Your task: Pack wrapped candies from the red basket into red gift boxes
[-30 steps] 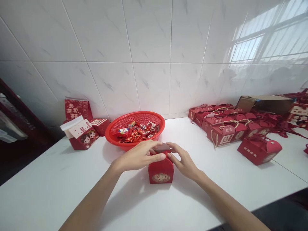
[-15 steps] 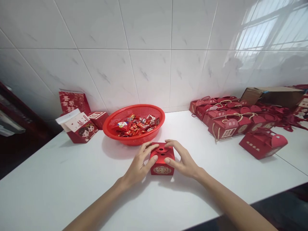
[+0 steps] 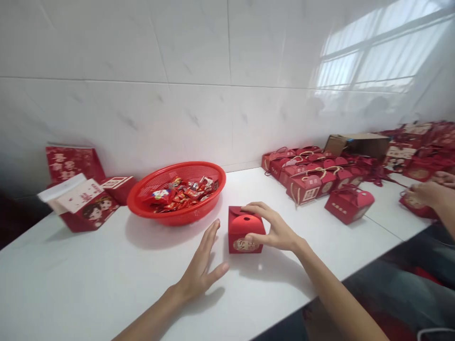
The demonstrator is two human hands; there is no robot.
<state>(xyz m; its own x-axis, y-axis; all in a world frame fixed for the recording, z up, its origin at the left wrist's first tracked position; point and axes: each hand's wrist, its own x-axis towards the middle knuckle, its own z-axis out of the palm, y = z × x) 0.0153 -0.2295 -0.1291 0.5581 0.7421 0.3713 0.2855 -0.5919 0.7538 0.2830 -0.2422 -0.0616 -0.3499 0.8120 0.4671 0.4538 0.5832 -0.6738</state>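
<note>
A small red box point(image 3: 245, 230) with a curved top flap and a hole in it stands upright on the white table. My right hand point(image 3: 272, 227) is around its right side, with the fingers over the top and the thumb against the front. My left hand point(image 3: 202, 265) is off the box, to its left and just above the table, its thumb and fingers spread and nothing in it. Behind my left hand sits a red mesh basket point(image 3: 192, 215) of wrapped candies point(image 3: 181, 194).
Red boxes point(image 3: 78, 203) stand at the left. Rows of tied boxes point(image 3: 307, 187), one separate box point(image 3: 349, 204) and a cardboard box point(image 3: 359, 143) are on the right. At the far right another person's hands point(image 3: 426, 192) touch a red box. The tiled wall point(image 3: 199, 118) rises behind.
My left hand has let go of the box and moved left, opening out. My right hand stays on the box. The view has turned right, bringing the other person's hands into sight.
</note>
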